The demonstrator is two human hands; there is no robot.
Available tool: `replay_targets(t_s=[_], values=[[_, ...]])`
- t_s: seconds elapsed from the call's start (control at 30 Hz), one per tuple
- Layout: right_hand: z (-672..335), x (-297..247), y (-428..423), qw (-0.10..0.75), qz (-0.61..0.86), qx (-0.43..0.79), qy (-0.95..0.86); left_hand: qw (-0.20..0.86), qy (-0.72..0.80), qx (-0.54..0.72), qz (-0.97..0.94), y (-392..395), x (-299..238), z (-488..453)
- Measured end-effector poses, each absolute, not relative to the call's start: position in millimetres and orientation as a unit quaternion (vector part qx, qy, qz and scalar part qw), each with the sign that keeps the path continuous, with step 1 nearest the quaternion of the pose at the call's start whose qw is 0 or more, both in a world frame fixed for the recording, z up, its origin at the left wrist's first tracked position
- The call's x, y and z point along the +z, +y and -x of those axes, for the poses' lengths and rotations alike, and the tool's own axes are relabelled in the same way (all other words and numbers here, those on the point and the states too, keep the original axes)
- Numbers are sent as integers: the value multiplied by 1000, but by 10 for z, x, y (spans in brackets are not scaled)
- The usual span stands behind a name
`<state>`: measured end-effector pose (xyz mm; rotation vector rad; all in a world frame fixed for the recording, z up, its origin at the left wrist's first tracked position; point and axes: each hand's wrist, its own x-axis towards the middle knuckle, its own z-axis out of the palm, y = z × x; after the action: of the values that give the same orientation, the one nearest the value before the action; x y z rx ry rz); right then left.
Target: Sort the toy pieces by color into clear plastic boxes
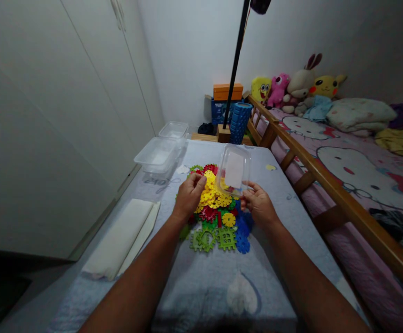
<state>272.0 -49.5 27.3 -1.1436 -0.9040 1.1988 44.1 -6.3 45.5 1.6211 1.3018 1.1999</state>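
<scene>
My right hand (259,203) pinches the near corner of a clear rectangular plastic lid (235,169), which is tilted up over the right side of a pile. A pale rectangle shows on the lid, and colored pieces show through its near end. The pile is made of toothed plastic building pieces: yellow flower-like discs (213,196) on top, green squares and rings (226,238) at the near side, blue discs (243,241) at the right, red ones among them. At the pile's left edge, my left hand (190,194) is closed with thumb against fingers; anything inside is hidden.
Two clear plastic tubs (158,155) stand at the far left of the cloth-covered table (201,286). A folded white cloth (121,238) lies left of my left forearm. A wooden bed rail (312,166) runs along the right; a black pole (236,64) rises behind the table.
</scene>
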Motion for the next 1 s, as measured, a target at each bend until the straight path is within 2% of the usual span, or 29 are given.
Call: replay_targets(t_s=[0.17,0.33,0.5,0.6,0.77,0.9,1.0], values=[[-2751,371,-219,594,523,486,-371,204,570,431,-669,436,133,-149],[-2737,375,18,574,568,467,-360,190,592,392,-678,561,-216,-46],[-2626,351,70,563,564,474,-375,172,582,428,-670,459,-50,-91],[-2509,332,73,559,547,487,-389,234,545,467,-656,372,143,-192],[-2332,309,80,561,539,475,-412,458,496,503,-539,272,244,-441],[-2350,305,110,552,532,474,-433,488,507,535,-468,302,263,-537],[-2511,266,202,548,559,422,-458,487,507,563,-435,407,353,-543]])
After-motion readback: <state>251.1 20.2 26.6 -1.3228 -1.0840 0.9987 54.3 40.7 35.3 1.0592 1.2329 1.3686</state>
